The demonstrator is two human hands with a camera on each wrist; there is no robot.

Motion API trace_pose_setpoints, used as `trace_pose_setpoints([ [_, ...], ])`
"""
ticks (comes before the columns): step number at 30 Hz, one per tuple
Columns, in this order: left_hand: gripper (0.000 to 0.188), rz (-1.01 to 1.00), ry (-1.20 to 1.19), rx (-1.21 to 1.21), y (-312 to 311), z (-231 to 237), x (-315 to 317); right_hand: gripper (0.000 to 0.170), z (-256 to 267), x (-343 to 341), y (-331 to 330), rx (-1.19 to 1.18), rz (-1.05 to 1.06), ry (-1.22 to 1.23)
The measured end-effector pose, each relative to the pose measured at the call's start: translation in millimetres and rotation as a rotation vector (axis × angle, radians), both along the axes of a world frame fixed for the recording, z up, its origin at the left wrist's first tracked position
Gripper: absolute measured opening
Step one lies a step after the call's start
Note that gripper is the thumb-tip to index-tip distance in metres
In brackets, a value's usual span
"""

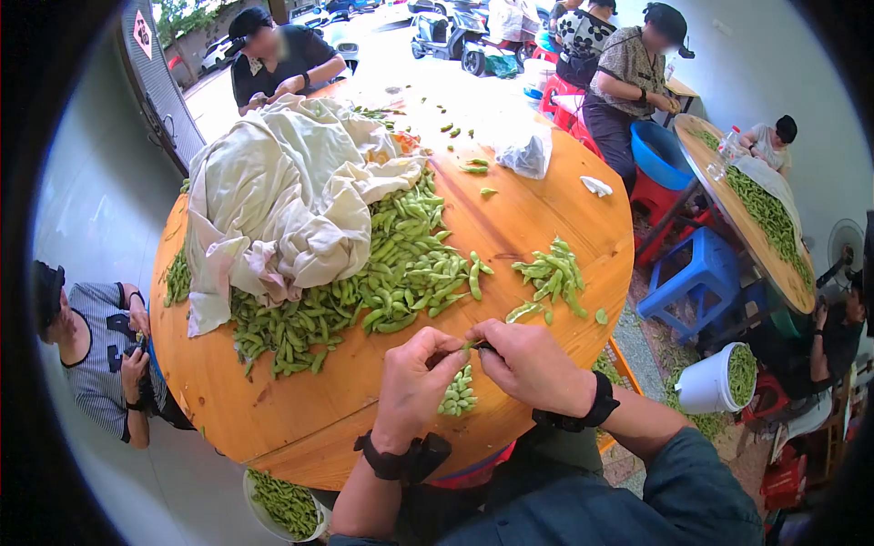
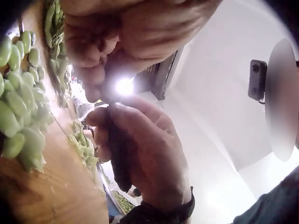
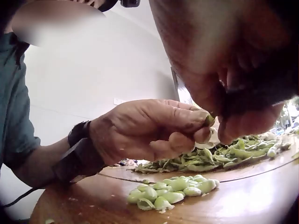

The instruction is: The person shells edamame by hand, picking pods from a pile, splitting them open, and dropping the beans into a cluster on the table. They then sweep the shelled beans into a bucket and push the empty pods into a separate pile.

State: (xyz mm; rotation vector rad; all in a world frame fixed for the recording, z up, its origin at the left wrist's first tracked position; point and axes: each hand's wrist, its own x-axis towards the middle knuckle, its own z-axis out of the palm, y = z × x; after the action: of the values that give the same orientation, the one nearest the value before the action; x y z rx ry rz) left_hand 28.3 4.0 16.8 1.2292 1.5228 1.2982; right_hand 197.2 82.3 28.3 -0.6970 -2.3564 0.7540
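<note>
My left hand (image 1: 408, 387) pinches a green pod (image 3: 210, 120) between thumb and fingertips. Close against it, my right hand (image 1: 539, 369) has its fingers curled round a dark, narrow object (image 2: 119, 154), whose exact kind I cannot tell. The two hands' fingertips meet or nearly meet over the near part of the table. Shelled green beans (image 1: 458, 398) lie in a small pile below the hands. A large heap of pods (image 1: 401, 273) spreads beyond them, and a smaller group of pods (image 1: 555, 276) lies to the right.
Crumpled cloth (image 1: 282, 191) covers part of the heap on the round wooden table (image 1: 546, 200). A plastic bag (image 1: 525, 153) sits farther back. People sit at the left and far side. Rightward are a blue stool (image 1: 696, 278), a white bucket (image 1: 706, 384) and another table (image 1: 699, 155).
</note>
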Motion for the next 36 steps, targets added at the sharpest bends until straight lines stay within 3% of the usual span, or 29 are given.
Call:
trace_pose_setpoints([
  [13, 0.009, 0.002, 0.239, 0.216, 2, -5, 2, 0.015, -4, -4, 1, 0.075, 0.004, -0.055],
  [15, 0.010, -0.003, 0.013, 0.117, 0, -1, 1, 0.011, -1, -3, 6, 0.027, 0.069, -0.014],
  [16, 0.010, -0.003, 0.014, 0.117, 0, -1, -1, 0.008, 2, -1, 11, -0.019, 0.134, 0.028],
  [18, 0.007, -0.120, -0.345, -0.074, 0, 0, -6, 0.008, 10, 4, 20, -0.070, 0.206, 0.023],
  [24, 0.009, -0.246, -0.702, -0.169, 0, 2, -15, 0.011, 6, 9, 32, -0.428, 0.405, 0.113],
  [26, 0.010, -0.234, -0.687, -0.159, 0, 1, -14, 0.011, 4, 9, 31, -0.530, 0.428, 0.160],
  [28, 0.012, -0.223, -0.673, -0.148, 0, 4, -11, 0.010, 6, 10, 30, -0.903, 0.305, 0.105],
  [30, 0.014, -0.151, -0.425, -0.048, -1, 11, -6, 0.010, 11, 7, 26, -0.873, 0.268, 0.081],
  [36, 0.013, -0.025, -0.108, 0.077, 2, 0, -1, 0.008, 11, 3, 17, -0.701, 0.180, 0.045],
])
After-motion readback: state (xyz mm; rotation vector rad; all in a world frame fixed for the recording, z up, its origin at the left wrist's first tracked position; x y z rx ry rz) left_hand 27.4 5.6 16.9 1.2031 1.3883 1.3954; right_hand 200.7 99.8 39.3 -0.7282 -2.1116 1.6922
